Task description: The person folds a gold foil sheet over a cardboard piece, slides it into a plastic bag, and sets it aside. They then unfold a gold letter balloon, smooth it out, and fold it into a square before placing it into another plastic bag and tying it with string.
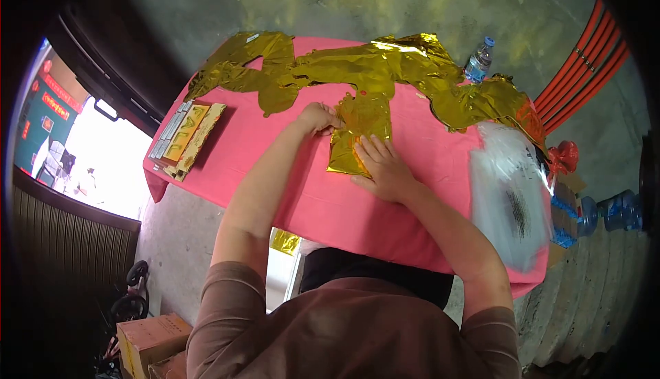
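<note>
Foil (368,112) is sprawling from mid-frame toward the top — left hand (320,118) curling at its edge, grip unclear, right hand (385,168) lying flat on it. A bottle (479,60) is standing upper right, plastic (509,200) lying below.

The foil (368,113) is shiny gold with pale glints and olive shadows, lying on a plain pink cloth (237,152). Pipes (584,59) run in parallel orange-red stripes, the bow (564,157) is red, and the bottle (479,61) is clear with a blue cap. The shirt (371,331) is brown, the floor (440,1) grey with yellowish patches.
</note>
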Motion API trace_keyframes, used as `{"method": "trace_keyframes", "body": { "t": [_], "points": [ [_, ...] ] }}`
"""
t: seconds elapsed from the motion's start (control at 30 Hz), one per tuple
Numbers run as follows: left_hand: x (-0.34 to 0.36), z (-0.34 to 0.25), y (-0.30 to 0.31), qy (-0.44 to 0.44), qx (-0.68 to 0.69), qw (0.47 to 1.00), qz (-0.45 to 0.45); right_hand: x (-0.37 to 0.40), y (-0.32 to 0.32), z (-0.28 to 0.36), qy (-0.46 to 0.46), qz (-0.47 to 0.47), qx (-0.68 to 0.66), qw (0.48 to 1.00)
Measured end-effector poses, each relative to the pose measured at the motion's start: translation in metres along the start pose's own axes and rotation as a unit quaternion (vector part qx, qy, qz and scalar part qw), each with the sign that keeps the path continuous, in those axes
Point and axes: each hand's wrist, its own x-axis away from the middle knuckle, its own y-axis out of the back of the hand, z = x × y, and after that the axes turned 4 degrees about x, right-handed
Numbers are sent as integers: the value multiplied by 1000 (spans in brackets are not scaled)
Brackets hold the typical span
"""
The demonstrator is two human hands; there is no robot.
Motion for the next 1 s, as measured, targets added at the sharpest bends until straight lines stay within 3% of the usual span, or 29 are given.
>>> {"method": "trace_keyframes", "body": {
  "t": [0.17,0.23,0.37,0.43,0.47,0.53,0.63,0.73,0.87,1.0],
  "points": [
    [22,5,-8,-10,25,1000,-5,-2,-1,-18,-35,35,-83,995],
    [29,15,-6,-26,25,999,9,7,4,-32,-127,-42,-351,927],
    [53,26,-9,-65,66,995,34,6,8,-57,-240,-142,-301,912],
    [61,30,-11,-77,80,993,49,-1,3,-64,-288,-191,-399,850],
    [64,31,-12,-90,94,990,60,1,5,-71,-289,-191,-399,849],
    [69,33,-14,-77,102,990,64,-3,41,-63,-332,23,-598,729],
    [87,18,-18,-47,83,994,60,-9,37,-66,-372,85,-606,698],
    [81,27,-17,-45,51,995,71,-8,34,-70,-352,106,-571,734],
    [75,25,-14,-45,39,992,108,-7,28,-70,-354,105,-555,745],
    [83,5,-14,-10,15,996,89,-5,30,-67,-330,103,-542,766]
  ]
}}
